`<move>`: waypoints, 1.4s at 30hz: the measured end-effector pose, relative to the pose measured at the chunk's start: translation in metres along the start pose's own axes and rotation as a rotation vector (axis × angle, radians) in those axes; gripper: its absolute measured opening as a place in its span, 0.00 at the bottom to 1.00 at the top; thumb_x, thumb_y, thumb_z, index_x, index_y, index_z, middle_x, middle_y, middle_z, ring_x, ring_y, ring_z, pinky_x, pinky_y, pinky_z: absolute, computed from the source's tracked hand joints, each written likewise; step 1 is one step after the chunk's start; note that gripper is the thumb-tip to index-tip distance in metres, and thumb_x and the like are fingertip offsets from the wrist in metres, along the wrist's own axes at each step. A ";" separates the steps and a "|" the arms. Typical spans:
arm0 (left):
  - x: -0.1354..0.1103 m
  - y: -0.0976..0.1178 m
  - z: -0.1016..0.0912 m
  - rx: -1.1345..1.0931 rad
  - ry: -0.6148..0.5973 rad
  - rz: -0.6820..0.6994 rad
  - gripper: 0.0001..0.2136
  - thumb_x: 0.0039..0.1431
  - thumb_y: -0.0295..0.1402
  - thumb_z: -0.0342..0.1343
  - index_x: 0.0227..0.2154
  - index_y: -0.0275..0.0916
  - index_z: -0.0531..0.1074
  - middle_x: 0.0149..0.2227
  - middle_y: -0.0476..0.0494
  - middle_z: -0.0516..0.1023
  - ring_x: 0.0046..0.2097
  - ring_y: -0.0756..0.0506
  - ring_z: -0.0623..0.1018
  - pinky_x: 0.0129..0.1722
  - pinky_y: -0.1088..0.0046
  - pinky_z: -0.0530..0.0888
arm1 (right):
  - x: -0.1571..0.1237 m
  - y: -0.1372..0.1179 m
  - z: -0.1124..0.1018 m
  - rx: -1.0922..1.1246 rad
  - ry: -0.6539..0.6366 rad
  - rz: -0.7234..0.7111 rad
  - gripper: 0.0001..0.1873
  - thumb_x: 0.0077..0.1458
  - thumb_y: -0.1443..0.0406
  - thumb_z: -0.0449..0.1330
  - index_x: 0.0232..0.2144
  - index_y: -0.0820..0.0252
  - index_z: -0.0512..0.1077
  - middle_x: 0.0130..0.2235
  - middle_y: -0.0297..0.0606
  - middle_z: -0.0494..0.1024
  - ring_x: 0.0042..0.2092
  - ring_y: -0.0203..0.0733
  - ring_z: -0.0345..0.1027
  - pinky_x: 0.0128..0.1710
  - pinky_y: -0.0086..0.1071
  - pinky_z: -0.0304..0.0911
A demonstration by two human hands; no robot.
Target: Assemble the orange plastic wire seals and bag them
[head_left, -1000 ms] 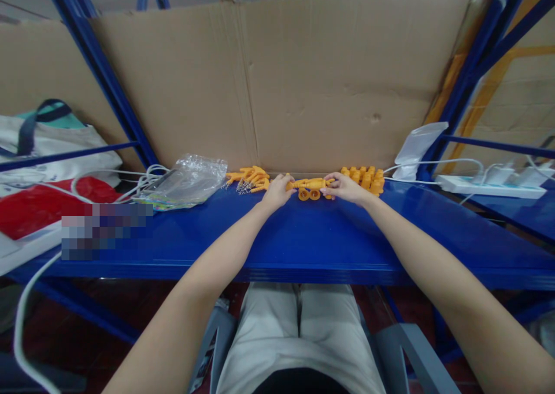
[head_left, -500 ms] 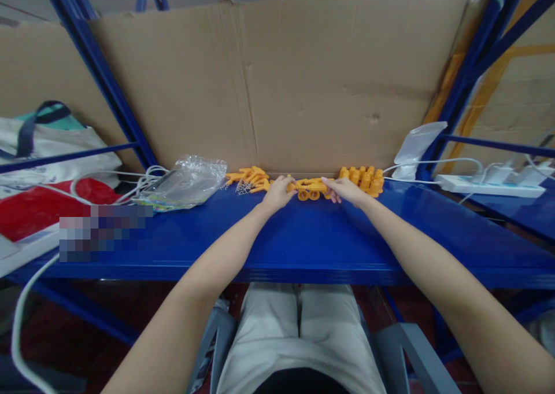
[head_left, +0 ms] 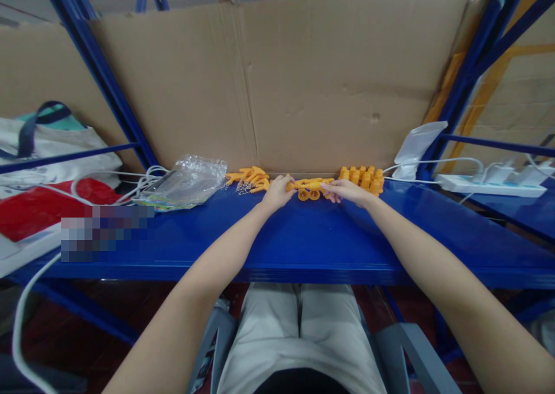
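My left hand (head_left: 277,192) is closed, its fingertips pinching a small orange plastic piece (head_left: 291,185). My right hand (head_left: 349,191) has its thumb and fingers together on the end of a thin orange plastic part (head_left: 315,184) that points toward the left hand. Between the hands lie more orange parts, among them hollow round cups (head_left: 314,195) with their open ends facing me. Left of the left hand is a heap of orange plastic pieces (head_left: 255,173) with small silvery metal bits (head_left: 245,188). Beyond the right hand, several knobbed orange pieces (head_left: 366,180) stand in rows.
A blue shelf top (head_left: 312,238) carries everything, backed by a cardboard sheet (head_left: 325,81). Left are a clear plastic bag (head_left: 186,183), white cables (head_left: 147,180) and a red bag (head_left: 56,203). Right are a translucent plastic piece (head_left: 416,145) and a power strip (head_left: 489,186). Blue posts flank both sides.
My right hand has shifted very slightly, and the thin orange part in its fingers now points a little more to the left. The left hand stays in place.
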State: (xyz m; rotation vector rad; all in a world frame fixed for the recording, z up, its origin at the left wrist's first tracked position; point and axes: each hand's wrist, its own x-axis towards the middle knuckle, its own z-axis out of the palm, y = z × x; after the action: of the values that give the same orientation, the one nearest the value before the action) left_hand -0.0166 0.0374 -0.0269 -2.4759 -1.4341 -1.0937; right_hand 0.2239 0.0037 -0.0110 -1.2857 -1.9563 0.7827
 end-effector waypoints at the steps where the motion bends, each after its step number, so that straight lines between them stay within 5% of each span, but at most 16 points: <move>1: 0.000 0.000 0.000 0.002 0.002 0.000 0.09 0.54 0.25 0.62 0.39 0.38 0.74 0.38 0.44 0.75 0.41 0.44 0.76 0.46 0.68 0.71 | 0.000 -0.001 0.001 0.002 0.008 0.017 0.33 0.50 0.36 0.56 0.22 0.59 0.71 0.18 0.38 0.72 0.21 0.36 0.64 0.24 0.33 0.65; 8: 0.001 -0.002 0.003 0.000 0.025 -0.003 0.09 0.52 0.26 0.61 0.38 0.39 0.75 0.35 0.46 0.76 0.40 0.44 0.76 0.44 0.68 0.72 | -0.001 -0.003 0.004 0.114 0.057 0.040 0.25 0.52 0.43 0.62 0.35 0.58 0.71 0.34 0.43 0.81 0.25 0.37 0.71 0.27 0.32 0.66; 15: 0.000 -0.001 0.003 0.001 0.021 0.006 0.09 0.52 0.25 0.61 0.37 0.39 0.76 0.34 0.46 0.76 0.39 0.45 0.76 0.44 0.68 0.72 | 0.002 0.004 0.003 0.189 0.048 0.026 0.25 0.44 0.52 0.72 0.36 0.56 0.65 0.29 0.35 0.79 0.25 0.36 0.70 0.26 0.30 0.64; 25: -0.001 0.001 0.003 -0.028 0.052 0.037 0.09 0.52 0.25 0.61 0.37 0.39 0.75 0.35 0.46 0.75 0.39 0.45 0.76 0.44 0.68 0.72 | -0.002 -0.006 0.005 0.149 0.049 0.060 0.28 0.54 0.40 0.58 0.24 0.58 0.67 0.20 0.41 0.74 0.18 0.34 0.62 0.19 0.30 0.56; 29: -0.001 0.003 0.000 -0.025 0.033 0.028 0.09 0.52 0.25 0.61 0.38 0.37 0.76 0.35 0.44 0.76 0.40 0.44 0.76 0.44 0.68 0.71 | -0.001 -0.003 0.004 0.136 0.053 0.086 0.27 0.55 0.41 0.58 0.27 0.58 0.70 0.22 0.40 0.75 0.19 0.34 0.63 0.20 0.30 0.58; 34: 0.000 0.004 -0.002 -0.008 0.027 0.023 0.09 0.52 0.25 0.61 0.37 0.38 0.76 0.35 0.44 0.76 0.40 0.44 0.76 0.44 0.67 0.72 | 0.003 0.001 0.002 0.171 0.118 0.018 0.24 0.47 0.54 0.71 0.42 0.59 0.71 0.32 0.39 0.79 0.26 0.35 0.69 0.28 0.32 0.66; 42: -0.001 0.006 -0.001 -0.022 0.035 0.009 0.09 0.52 0.26 0.61 0.38 0.38 0.76 0.35 0.45 0.76 0.37 0.45 0.76 0.43 0.67 0.72 | 0.001 -0.004 -0.001 0.116 0.107 -0.050 0.24 0.46 0.45 0.67 0.27 0.60 0.73 0.25 0.39 0.76 0.24 0.35 0.65 0.25 0.31 0.63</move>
State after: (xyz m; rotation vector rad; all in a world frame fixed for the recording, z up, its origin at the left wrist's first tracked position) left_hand -0.0128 0.0327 -0.0257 -2.4627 -1.4071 -1.1509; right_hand 0.2219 0.0036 -0.0071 -1.1811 -1.8244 0.7753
